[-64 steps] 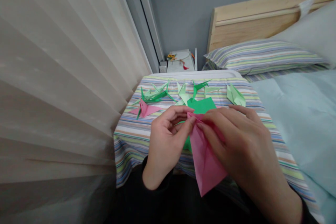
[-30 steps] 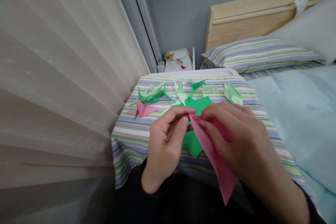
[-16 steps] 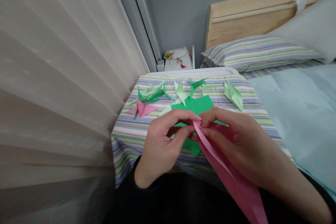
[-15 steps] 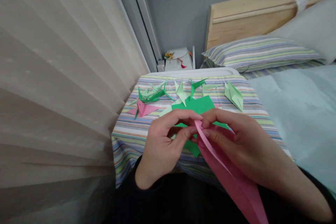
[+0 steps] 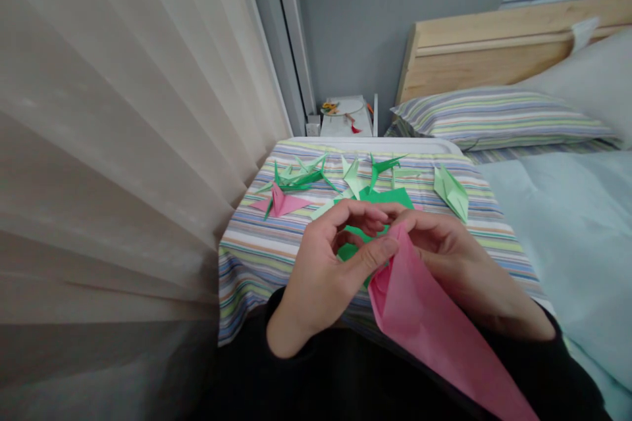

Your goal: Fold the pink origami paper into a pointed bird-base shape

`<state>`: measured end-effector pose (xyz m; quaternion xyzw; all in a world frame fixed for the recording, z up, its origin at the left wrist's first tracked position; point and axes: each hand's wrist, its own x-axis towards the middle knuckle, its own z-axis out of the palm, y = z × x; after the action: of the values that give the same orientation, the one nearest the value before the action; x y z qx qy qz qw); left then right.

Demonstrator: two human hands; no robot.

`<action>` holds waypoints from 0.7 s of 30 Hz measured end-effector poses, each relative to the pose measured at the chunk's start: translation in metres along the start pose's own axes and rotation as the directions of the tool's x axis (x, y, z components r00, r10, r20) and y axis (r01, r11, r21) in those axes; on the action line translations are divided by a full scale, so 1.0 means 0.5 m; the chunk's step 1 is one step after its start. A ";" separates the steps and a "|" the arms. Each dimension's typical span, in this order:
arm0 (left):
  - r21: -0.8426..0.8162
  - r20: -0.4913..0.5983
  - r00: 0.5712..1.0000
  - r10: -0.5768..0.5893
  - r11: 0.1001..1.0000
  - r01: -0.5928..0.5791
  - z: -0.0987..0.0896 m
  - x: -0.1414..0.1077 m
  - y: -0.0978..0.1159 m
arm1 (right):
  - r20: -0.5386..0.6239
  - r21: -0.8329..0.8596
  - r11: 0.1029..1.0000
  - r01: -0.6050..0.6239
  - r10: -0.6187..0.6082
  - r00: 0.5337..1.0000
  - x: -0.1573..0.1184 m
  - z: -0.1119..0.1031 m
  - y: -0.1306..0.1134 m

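Note:
A large folded pink paper (image 5: 439,322) slants from between my hands down to the lower right. My left hand (image 5: 330,270) has its thumb pressed on the paper's narrow upper tip, its fingers curled behind. My right hand (image 5: 464,270) grips the same paper close to the tip from the right; its fingertips are partly hidden behind the paper. Beneath my hands lie green sheets (image 5: 395,197) on the striped cloth (image 5: 261,237). A small pink folded paper figure (image 5: 280,202) rests left of them.
Several green folded figures lie along the cloth's far side, among them a dark green one (image 5: 382,168) and a pale green one (image 5: 451,191) at the right. A curtain (image 5: 123,145) hangs at left; a bed with a striped pillow (image 5: 503,115) is at right.
The pink paper has turned, so its broad face and a folded flap now show. My left thumb has moved onto its tip. The whole view has shifted slightly.

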<state>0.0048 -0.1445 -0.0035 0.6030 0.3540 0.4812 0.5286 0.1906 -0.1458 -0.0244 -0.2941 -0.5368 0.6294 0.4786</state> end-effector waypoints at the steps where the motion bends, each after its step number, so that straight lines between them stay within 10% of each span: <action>1: -0.012 0.022 1.000 -0.004 1.000 0.004 -0.001 0.001 -0.002 | -0.008 -0.020 1.000 0.012 -0.012 1.000 0.001 -0.001 0.002; 11: -0.227 0.387 0.905 -0.179 0.932 0.281 -0.014 0.017 -0.013 | -0.082 -0.100 0.994 0.050 -0.059 0.995 0.000 -0.004 -0.007; 21: -0.300 0.130 0.973 -0.193 0.927 0.224 -0.007 0.035 -0.041 | -0.229 -0.050 0.998 0.042 -0.052 0.972 0.013 0.002 0.007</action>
<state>0.0080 -0.1233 -0.0200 0.4936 0.3089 0.4419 0.6824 0.1866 -0.1402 -0.0264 -0.3628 -0.4987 0.5674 0.5456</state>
